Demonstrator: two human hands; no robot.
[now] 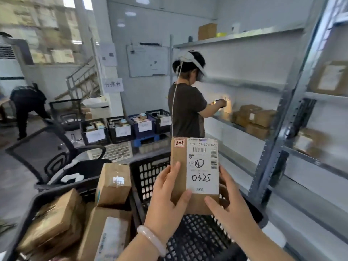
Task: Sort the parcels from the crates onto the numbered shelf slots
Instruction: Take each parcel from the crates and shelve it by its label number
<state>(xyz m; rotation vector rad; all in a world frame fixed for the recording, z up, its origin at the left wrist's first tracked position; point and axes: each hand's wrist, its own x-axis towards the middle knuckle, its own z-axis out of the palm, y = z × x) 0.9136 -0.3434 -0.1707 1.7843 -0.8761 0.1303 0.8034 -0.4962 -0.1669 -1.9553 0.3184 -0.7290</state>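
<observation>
I hold a flat brown cardboard parcel upright in front of me, above a black plastic crate. Its white label reads "0325" with a circled 4, and a small tag at the top left reads "2-1". My left hand grips the parcel's left edge, thumb on the front. My right hand grips its right edge and lower corner. A second black crate at the lower left holds several brown parcels. The grey metal shelf stands to the right.
A person wearing a headset stands ahead at the shelf, placing an item beside stacked brown boxes. A row of labelled crates lines the back wall. A black office chair is on the left; another person bends over at far left.
</observation>
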